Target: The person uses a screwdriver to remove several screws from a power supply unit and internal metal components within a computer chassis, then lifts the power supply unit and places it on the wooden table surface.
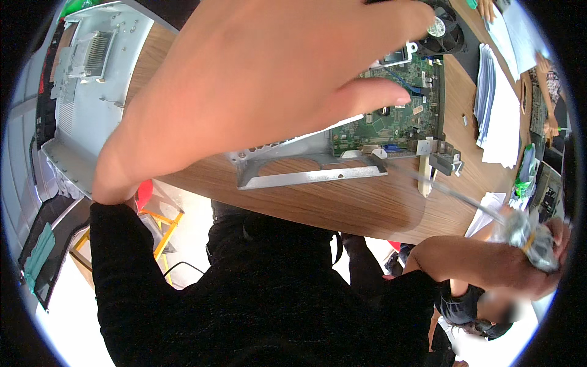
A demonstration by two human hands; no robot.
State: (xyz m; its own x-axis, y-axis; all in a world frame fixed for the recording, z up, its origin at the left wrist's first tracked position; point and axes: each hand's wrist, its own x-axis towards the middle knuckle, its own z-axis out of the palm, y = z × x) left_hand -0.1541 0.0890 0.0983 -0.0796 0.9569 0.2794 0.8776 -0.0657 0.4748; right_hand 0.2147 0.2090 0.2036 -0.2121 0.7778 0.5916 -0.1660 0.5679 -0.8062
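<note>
My left hand (pixel 263 85) reaches across the upper middle with thumb and forefinger stretched apart. Its forefinger tip is at a black round fan (pixel 441 30), and its other fingers are hidden or out of the picture. Below the thumb lies a green circuit board (pixel 391 125) in a grey metal frame (pixel 318 176), partly covered by the hand. At the lower right, my right hand (pixel 489 263) is closed round the clear handle of a screwdriver (pixel 471 200). The blurred shaft points left toward the frame's near corner, and I cannot tell whether its tip touches.
An open metal computer case part (pixel 92 116) stands at the left of the wooden table (pixel 293 202). Stacked papers (pixel 495 110) lie on the right. Beside the frame's corner is a small metal bracket (pixel 446 159). Other people are at the right edge and lower right.
</note>
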